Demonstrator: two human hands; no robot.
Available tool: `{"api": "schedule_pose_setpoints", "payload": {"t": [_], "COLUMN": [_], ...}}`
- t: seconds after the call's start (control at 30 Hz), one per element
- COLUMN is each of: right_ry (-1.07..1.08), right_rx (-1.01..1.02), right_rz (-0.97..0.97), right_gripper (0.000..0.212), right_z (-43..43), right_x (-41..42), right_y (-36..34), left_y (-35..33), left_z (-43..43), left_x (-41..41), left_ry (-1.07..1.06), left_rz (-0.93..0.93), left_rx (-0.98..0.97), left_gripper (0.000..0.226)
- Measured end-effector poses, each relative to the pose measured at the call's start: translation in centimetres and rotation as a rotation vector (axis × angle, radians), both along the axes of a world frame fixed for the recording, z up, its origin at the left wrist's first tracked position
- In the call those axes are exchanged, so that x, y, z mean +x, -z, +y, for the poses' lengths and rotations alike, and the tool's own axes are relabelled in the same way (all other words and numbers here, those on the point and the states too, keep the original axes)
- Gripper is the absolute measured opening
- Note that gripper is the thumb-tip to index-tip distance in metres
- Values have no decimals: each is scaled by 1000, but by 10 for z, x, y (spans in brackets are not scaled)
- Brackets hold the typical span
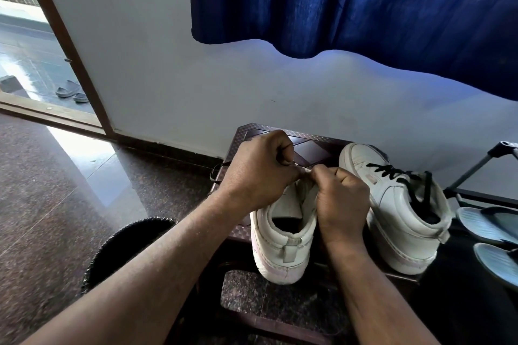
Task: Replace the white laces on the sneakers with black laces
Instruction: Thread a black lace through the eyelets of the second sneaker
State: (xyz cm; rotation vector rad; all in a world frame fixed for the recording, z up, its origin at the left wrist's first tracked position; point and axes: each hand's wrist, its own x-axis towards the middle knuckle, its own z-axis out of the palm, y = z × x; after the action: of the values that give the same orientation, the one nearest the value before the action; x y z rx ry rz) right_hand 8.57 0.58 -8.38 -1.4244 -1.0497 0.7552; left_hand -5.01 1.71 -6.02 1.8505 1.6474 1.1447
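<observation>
Two white sneakers stand heel-toward-me on a dark brown stool [314,138]. The right sneaker [392,204] is threaded with a black lace [392,172]. Over the front of the left sneaker [280,244] both my hands work close together. My left hand [258,171] is curled and pinches a thin white lace [304,169] above the shoe's tongue. My right hand [340,199] pinches the same lace just beside it, fingers curled. The hands hide the left shoe's eyelets. A loose black lace [217,172] loops off the stool's left edge behind my left hand.
A dark round mat [123,244] lies on the speckled floor at left. Blue-grey sandals [487,227] sit on a black rack at right. A white wall and blue curtain [350,0] are behind the stool; an open doorway [36,64] is at far left.
</observation>
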Motion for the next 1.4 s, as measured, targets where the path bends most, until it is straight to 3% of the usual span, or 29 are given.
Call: {"api": "schedule_pose_setpoints", "payload": {"t": [0.13,0.27,0.37,0.5,0.6,0.7,0.83,0.97,1.07,1.2,1.27,1.33,1.4], "right_ry": [-13,-177,-252,-363,-399,-240,-42,-261,-354,-284,-130,-7,-21], "right_rx": [24,-47,-77,-217,-228,-153,-152,-150,-186,-138,-48,30,49], "right_rz": [52,325,353,515,415,236,484,416,464,374,306,381,412], "right_gripper": [60,65,28,18,28,26,20,29,15,18,17,16,14], "right_z": [-1,-4,0,7,10,20,30,16,9,16,22,29,29], "right_x": [-4,-12,-11,-11,-11,-5,10,-3,-12,-9,-3,7,10], "right_y": [3,9,7,7,11,12,11,13,8,9,10,8,8], "left_y": [0,-1,1,4,4,3,4,5,4,5,5,4,3], "left_z": [-1,4,9,9,9,9,7,7,6,4,4,4,3], "left_x": [1,-11,-23,-24,-25,-26,-26,-27,-26,-25,-25,-24,-23], "left_ry": [3,-83,-87,-82,-68,-27,-25,-1,7,17,19,17,12], "left_rz": [-4,52,22,17,24,31,31,-37,-80,-96,-91,-79,-68], "left_rx": [0,-7,-91,-99,-103,-118,-123,-143,-153,-167,-172,-170,-164], "left_gripper": [44,45,44,44,41,36,32,25,20,21,21,20,19]}}
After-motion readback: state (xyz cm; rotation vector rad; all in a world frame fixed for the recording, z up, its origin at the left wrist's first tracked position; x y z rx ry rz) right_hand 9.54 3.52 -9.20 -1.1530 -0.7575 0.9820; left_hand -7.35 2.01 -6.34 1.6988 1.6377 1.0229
